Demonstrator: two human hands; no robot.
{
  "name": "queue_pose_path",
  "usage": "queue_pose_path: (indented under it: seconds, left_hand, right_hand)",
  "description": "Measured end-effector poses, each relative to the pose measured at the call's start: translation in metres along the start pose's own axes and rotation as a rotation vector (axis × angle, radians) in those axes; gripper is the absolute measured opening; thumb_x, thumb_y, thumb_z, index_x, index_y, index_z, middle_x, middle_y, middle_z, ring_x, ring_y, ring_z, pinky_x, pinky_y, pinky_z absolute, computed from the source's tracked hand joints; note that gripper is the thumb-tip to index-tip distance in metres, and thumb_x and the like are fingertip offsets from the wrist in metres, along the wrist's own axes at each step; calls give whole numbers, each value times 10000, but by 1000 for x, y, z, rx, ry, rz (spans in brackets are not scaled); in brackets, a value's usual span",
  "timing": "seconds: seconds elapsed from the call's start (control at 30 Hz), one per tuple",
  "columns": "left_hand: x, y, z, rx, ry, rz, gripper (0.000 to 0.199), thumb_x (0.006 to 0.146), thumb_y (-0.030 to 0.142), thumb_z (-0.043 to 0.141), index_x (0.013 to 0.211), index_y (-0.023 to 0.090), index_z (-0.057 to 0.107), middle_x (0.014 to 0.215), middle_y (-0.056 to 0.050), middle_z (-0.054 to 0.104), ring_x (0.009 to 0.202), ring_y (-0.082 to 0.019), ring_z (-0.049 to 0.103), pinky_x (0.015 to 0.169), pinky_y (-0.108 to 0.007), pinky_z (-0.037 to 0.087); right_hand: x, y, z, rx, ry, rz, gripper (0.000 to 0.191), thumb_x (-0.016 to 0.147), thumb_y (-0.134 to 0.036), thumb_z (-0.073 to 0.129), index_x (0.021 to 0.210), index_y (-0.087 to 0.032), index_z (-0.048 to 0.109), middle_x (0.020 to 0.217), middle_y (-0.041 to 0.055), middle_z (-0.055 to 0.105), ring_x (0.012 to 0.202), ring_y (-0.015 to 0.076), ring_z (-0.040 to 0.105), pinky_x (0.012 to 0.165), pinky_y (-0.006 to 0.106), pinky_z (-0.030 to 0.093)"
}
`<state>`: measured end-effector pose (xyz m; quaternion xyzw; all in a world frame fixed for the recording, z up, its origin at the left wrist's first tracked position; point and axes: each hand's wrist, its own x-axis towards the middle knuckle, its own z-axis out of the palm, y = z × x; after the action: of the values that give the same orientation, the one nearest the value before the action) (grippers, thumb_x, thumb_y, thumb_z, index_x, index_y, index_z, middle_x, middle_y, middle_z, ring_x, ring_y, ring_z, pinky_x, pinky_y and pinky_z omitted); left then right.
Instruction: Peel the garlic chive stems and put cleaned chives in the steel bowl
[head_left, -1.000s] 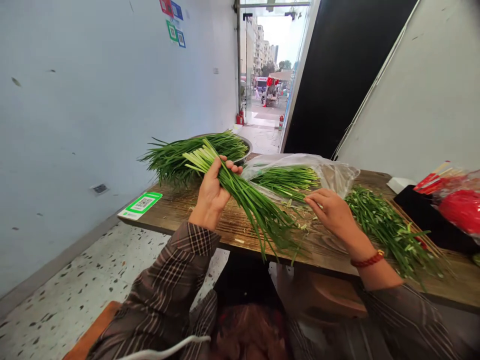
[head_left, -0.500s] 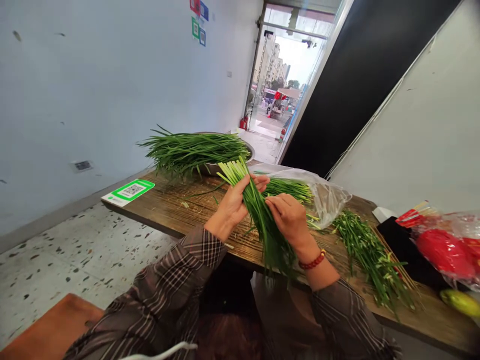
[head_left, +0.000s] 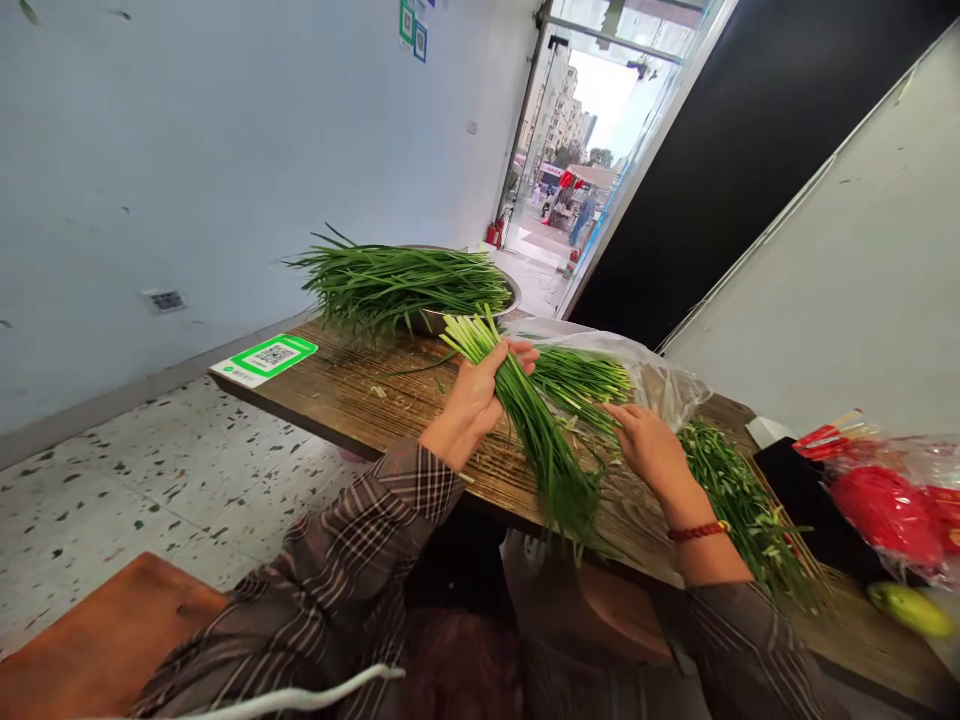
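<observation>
My left hand [head_left: 474, 398] is wrapped round a bunch of garlic chives [head_left: 541, 445], pale cut ends up and to the left, green leaves hanging toward the table's near edge. To its right, my right hand [head_left: 654, 448] is closed in a pinch at a few chive stalks [head_left: 596, 412] beside the bag. Just behind both hands more chives [head_left: 589, 376] lie in an open clear plastic bag [head_left: 671, 385]. My right palm and inner fingers are hidden.
A metal bowl [head_left: 512, 292] heaped with chives stands at the back of the wooden table [head_left: 337, 390]. A QR-code card [head_left: 270, 358] lies at the left corner. On the right are a trimmed green heap [head_left: 724, 490], a black box [head_left: 802, 500], red packets [head_left: 885, 510] and a yellow-green fruit [head_left: 911, 608].
My right hand has moved right, away from the bunch to the stalks by the bag. My left hand keeps its hold on the bunch. The view has shifted slightly.
</observation>
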<state>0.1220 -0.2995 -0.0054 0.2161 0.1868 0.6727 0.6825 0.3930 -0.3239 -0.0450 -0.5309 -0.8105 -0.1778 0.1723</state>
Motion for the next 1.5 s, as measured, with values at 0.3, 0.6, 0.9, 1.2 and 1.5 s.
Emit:
queue_pose_path:
  seconds: [0.3,0.6,0.9,1.2,1.5]
  left_hand:
    - [7,-2,-2,-56,65,17,64,843,90,616,816,138,583,907,-86,741,854,-190,732,909,-361,551]
    - [12,8,-5,-95,96,62,104,901,126,541,804,163,543,961,-64,732,879,-191,721,868,-362,574]
    - [8,11,-4,-57,129,11,215,962,211,480,904,104,657,1017,-121,728,1017,-196,692,982,-363,530]
    - [24,48,-29,-44,213,134,319,1002,214,388,888,104,664,999,-107,743,1063,-182,684,1024,-368,512]
    - [27,60,-39,-33,232,202,261,1004,209,392,984,134,641,985,-71,748,991,-146,710,1006,-336,524]
  right_hand:
    - [26,-55,-30,371,314,72,169,900,-224,510,1001,-190,641,1065,118,626,999,238,593,831,400,505]
    - [36,-124,-38,493,220,-84,129,942,-176,464,955,-202,590,889,62,624,831,194,572,762,326,459]
    - [49,-136,-19,354,207,-163,155,929,-144,471,921,-189,619,866,59,638,829,204,563,747,326,430]
    - [-10,-25,-13,247,155,43,216,919,-156,460,991,-172,664,921,95,677,877,223,627,785,355,496]
    - [-66,-47,7,427,-80,60,348,954,-244,453,1263,-209,609,1312,127,607,1230,232,567,1050,428,472]
